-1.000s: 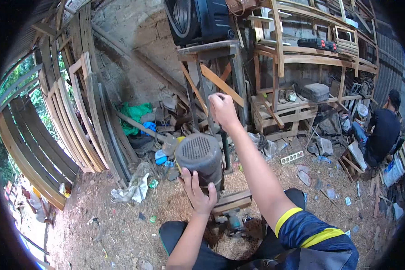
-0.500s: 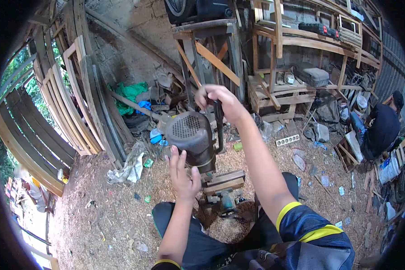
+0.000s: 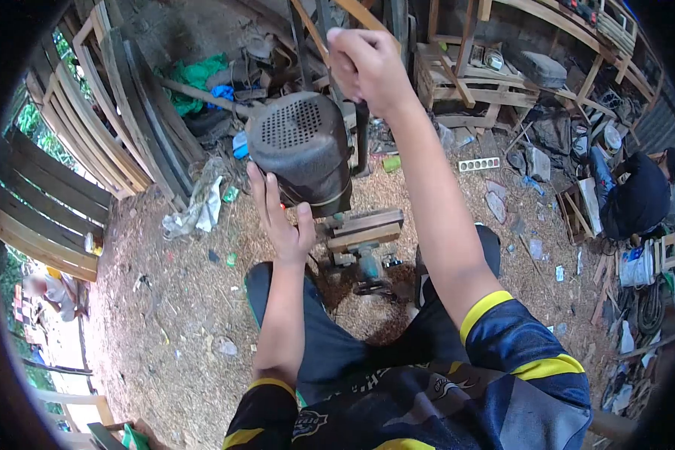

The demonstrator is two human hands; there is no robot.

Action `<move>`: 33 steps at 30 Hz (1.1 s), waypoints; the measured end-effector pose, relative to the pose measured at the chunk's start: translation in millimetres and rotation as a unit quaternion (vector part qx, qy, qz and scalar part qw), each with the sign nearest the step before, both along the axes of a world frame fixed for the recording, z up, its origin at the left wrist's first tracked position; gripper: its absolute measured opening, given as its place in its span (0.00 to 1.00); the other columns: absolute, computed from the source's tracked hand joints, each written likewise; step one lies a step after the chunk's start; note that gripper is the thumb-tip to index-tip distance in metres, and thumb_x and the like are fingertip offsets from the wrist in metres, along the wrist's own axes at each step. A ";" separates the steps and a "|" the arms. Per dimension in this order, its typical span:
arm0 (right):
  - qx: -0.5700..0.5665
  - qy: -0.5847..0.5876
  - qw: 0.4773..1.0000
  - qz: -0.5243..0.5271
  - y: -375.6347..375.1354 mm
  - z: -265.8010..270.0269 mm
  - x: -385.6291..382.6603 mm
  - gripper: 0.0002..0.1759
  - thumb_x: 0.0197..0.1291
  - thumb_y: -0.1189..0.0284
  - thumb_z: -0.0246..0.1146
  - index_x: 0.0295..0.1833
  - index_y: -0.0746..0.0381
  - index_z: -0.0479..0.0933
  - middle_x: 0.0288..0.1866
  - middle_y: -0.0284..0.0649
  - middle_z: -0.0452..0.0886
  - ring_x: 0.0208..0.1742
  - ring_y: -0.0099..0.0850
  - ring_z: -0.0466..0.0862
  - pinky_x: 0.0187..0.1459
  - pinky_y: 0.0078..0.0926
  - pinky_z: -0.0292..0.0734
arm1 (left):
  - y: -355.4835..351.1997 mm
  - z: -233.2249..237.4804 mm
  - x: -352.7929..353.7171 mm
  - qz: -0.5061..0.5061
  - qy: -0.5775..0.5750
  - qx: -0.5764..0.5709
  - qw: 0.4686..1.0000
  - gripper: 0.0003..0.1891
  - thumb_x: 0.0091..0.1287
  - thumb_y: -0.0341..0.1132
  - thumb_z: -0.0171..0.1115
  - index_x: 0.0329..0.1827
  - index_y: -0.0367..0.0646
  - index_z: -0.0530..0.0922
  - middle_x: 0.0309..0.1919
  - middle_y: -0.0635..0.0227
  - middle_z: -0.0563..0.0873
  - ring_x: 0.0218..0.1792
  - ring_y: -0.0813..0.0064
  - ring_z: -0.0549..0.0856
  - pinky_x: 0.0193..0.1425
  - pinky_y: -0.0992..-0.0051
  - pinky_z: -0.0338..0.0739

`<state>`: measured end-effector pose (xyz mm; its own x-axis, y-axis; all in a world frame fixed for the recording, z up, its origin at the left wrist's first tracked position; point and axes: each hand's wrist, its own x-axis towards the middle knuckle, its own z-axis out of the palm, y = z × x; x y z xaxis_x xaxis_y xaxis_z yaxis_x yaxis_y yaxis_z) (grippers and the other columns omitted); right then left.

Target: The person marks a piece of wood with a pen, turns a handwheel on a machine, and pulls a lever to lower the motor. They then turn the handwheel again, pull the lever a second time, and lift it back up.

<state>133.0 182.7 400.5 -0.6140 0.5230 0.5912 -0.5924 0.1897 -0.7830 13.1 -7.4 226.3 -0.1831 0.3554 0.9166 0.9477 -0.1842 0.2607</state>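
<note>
A dark machine with a round, perforated motor housing (image 3: 300,150) stands upright in front of me, between my knees. My left hand (image 3: 283,225) rests with its fingers stretched out along the housing's lower left side. Beyond the housing on the right, my right hand (image 3: 369,71) is closed at the upper end of a black lever (image 3: 362,139); its grip is mostly hidden. Under the motor are wooden blocks (image 3: 365,229) and a small greenish metal part (image 3: 369,266). Wood shavings (image 3: 367,311) are heaped below them.
Wooden planks and frames (image 3: 60,142) lean at the left. A wooden rack (image 3: 495,82) stands at the back right. A person in dark clothing (image 3: 637,195) crouches at the right, and another person (image 3: 52,292) is at the far left. A white power strip (image 3: 478,164) lies on the shavings-covered floor.
My view has tilted down, so the machine sits higher in it. My right hand has moved up and away from me. My left hand stays against the housing.
</note>
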 end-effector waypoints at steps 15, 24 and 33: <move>-0.017 0.035 0.999 0.008 -2.4 -12.1 -4.9 0.21 0.72 0.67 0.63 0.23 0.59 0.73 0.15 0.22 0.65 0.16 0.13 0.62 0.19 0.20 0.51 | 11.2 -4.6 8.4 -0.011 -0.024 0.028 0.999 0.37 0.79 0.50 0.53 0.84 0.42 0.53 0.83 0.37 0.51 0.82 0.37 0.55 0.81 0.45 0.52; 0.039 0.057 0.997 -0.032 -30.4 -36.7 21.2 0.17 0.70 0.67 0.65 0.30 0.66 0.79 0.18 0.22 0.69 0.21 0.11 0.64 0.22 0.19 0.55 | 10.7 -6.3 12.9 0.004 -0.036 0.024 0.999 0.38 0.78 0.51 0.54 0.84 0.41 0.53 0.82 0.36 0.50 0.82 0.36 0.55 0.82 0.44 0.51; -0.010 0.080 0.996 -0.031 -11.1 -20.6 -5.3 0.16 0.72 0.67 0.65 0.33 0.66 0.82 0.18 0.22 0.71 0.19 0.11 0.66 0.21 0.18 0.56 | 10.3 -6.3 14.8 0.021 -0.029 0.008 0.999 0.40 0.79 0.53 0.50 0.84 0.35 0.50 0.83 0.38 0.50 0.83 0.42 0.53 0.84 0.50 0.46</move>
<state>127.7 171.6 379.9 -0.4797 0.5690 0.6680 -0.6973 0.2149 -0.6838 27.9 2.9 220.0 -0.2510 0.3318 0.9094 0.9381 -0.1482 0.3130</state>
